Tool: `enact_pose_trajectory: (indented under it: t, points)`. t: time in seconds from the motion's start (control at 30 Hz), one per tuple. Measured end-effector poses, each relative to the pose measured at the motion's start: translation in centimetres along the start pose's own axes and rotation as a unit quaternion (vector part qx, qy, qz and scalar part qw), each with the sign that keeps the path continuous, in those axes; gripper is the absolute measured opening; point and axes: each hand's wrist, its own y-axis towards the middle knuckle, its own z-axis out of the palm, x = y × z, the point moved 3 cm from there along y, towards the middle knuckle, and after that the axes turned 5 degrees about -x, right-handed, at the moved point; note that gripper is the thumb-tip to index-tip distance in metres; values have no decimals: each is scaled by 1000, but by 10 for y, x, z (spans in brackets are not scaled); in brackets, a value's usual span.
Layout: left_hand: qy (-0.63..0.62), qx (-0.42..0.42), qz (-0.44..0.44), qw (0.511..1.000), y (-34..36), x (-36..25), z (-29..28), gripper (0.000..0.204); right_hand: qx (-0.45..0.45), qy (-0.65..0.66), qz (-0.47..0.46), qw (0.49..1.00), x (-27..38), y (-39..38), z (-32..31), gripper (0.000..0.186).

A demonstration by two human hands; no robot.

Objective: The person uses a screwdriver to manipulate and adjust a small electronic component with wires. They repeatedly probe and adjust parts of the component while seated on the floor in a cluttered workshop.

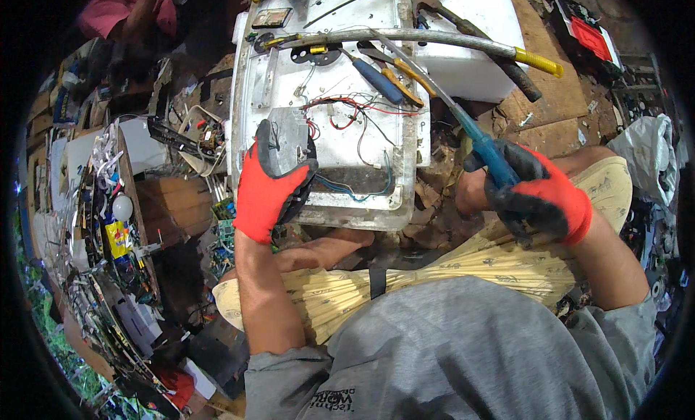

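Note:
My right hand (536, 192), in a red and black glove, is closed around the blue handle of a long screwdriver (474, 130). The screwdriver's thin shaft points up and left over the white work panel (329, 217). My left hand (271, 181), gloved the same way, grips a flat greyish metal piece (291, 134) above the panel's left part; its fingers partly cover the piece. Just right of that piece, red and black wires (347, 105) lie loose on the panel. Blue wires (355, 194) curl near its lower edge.
Across the panel's far part lie a metal tube with a yellow end (434, 36), a hammer (478, 40), a blue-handled tool (378, 80) and yellow-handled pliers (405, 85). Circuit boards and scrap crowd the left (108, 275). A white plastic bag (648, 159) sits right. Another person's arm (141, 14) shows far left.

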Motion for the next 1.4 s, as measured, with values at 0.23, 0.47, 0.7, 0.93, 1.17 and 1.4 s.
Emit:
enact_pose_trajectory:
  t: [0.23,0.47,0.7,0.93,1.17,1.4]
  points:
    - [-4,0,-15,1000,-1,3,2,96,-54,-329,-94,938,-28,9,16,52]
    - [-10,6,3,1000,1,7,2,93,-11,-339,-150,929,-23,14,31,48]
    - [-17,0,24,1000,-1,4,9,93,12,-338,-144,930,-17,21,38,48]
    - [-26,-5,32,999,-2,-1,9,91,-2,-334,-105,937,-21,23,40,48]
    - [-40,-10,40,998,-2,1,12,92,-8,-310,-108,944,-22,22,40,47]
    - [-45,-17,44,998,-1,0,13,91,-14,-303,-95,948,-22,21,40,47]
